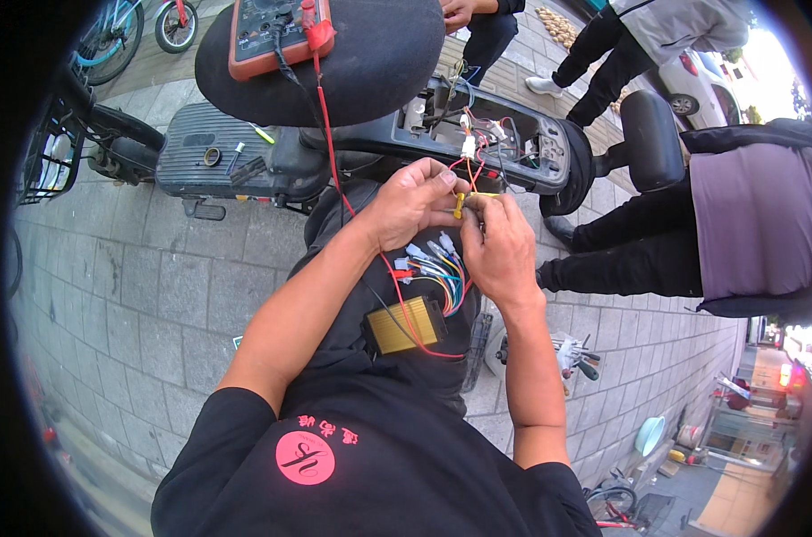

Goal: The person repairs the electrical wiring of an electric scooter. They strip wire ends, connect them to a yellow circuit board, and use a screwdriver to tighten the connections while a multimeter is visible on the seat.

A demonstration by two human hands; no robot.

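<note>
Between my two hands, over my lap, is a small yellow strip (459, 207); I cannot tell whether it is wire or tape. My left hand (413, 208) is closed at the fingertips on its left side, and my right hand (497, 243) pinches it from the right. Red and orange wires (474, 175) run down to my fingers from the opened scooter body (504, 148). On my thigh lies a gold, finned controller box (401, 328), its bundle of coloured wires (448, 277) ending in white connectors (447, 242).
A red multimeter (276, 40) rests on the black scooter seat (370, 67), its red lead (331, 152) crossing my left wrist. A tape roll (212, 157) and small tools lie on the footboard (187, 134). Screwdrivers (587, 367) stand at my right. People stand beyond the scooter.
</note>
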